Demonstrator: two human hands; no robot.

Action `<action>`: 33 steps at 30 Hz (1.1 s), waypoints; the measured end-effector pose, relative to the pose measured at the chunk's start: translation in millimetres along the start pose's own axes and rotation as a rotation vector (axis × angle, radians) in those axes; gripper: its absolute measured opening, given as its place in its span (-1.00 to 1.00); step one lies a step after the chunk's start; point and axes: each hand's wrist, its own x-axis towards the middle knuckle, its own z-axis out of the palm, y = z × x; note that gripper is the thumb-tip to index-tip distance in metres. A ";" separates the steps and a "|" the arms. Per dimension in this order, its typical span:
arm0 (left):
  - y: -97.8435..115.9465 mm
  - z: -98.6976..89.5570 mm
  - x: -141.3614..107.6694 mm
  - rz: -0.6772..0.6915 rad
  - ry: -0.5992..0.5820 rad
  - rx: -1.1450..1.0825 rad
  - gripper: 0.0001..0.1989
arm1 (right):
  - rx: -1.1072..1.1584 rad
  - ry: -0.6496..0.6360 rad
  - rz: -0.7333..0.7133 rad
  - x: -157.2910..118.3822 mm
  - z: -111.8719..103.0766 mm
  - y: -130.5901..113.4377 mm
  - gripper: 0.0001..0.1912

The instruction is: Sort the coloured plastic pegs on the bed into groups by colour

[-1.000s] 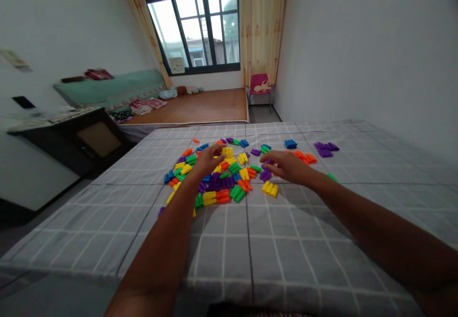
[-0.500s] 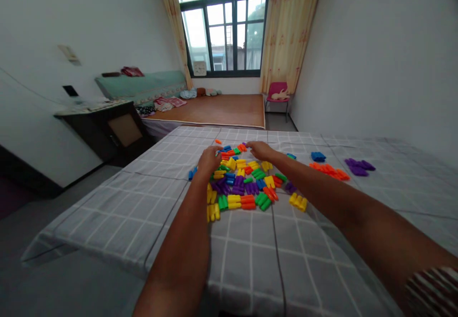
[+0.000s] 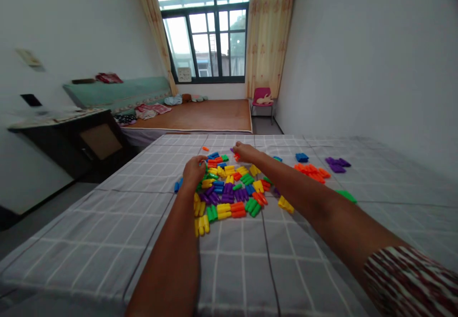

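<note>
A loose heap of plastic toy building blocks (image 3: 228,193), made of joined rounded tubes in yellow, green, purple, blue and orange, lies on the checked cloth. At its far edge my right hand (image 3: 247,153) is closed with fingertips down on an orange toy block (image 3: 236,157), mostly covered by the fingers. A small purple block (image 3: 232,150) shows beside those fingertips. My left hand (image 3: 194,169) has its fingers curled at the heap's left side, near a green block (image 3: 202,182); what they hold, if anything, is hidden. Blue blocks (image 3: 178,184) lie left of that wrist.
To the right lie separate groups: orange blocks (image 3: 311,172), purple blocks (image 3: 337,164), blue blocks (image 3: 301,157) and a green group (image 3: 346,195) partly behind my right forearm. One orange piece (image 3: 205,148) lies alone beyond the heap. A bed (image 3: 214,114) stands past the table.
The view has swung slightly right, so everything sits further left. My right hand has closed on the orange block and drawn it away from the green one. My left hand stays by the heap's left side.
</note>
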 end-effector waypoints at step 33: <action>8.1 -14.3 5.3 0.010 -0.062 0.034 -0.63 | 0.529 -0.054 0.798 -275.9 8.5 201.2 -0.41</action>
